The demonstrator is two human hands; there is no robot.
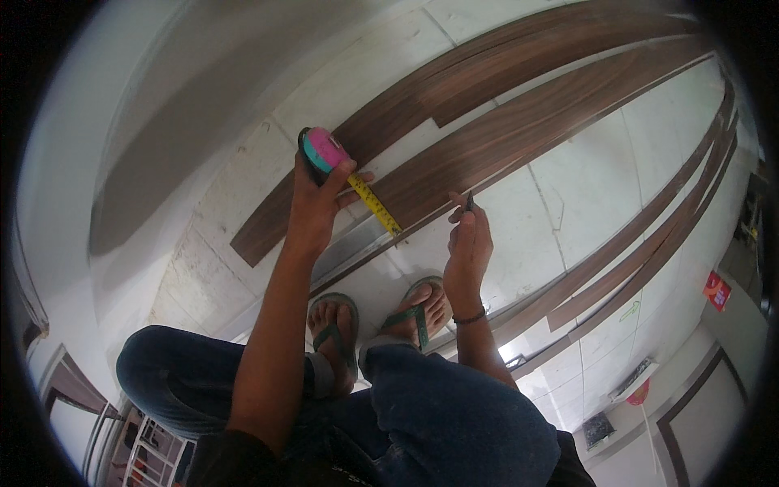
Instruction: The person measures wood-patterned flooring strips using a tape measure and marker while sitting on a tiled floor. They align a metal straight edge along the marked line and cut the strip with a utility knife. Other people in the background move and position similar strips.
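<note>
Across the white tiled floor (584,183), largest item first: one dark wood-grain plank (495,142), laid lengthwise ahead of you. Your left hand (313,207): closed around the tape measure (326,150), pink and teal, at the plank's left part. Your right hand (471,243): fingers gripping a dark pen-like tool (469,203), near the plank's close edge; contact with the wood could not be told. Yellow blade (373,203): run out toward that edge. Good practice, as judged, called for a blade square to the edge, a seated end, your eye directly above and one fine mark.
</note>
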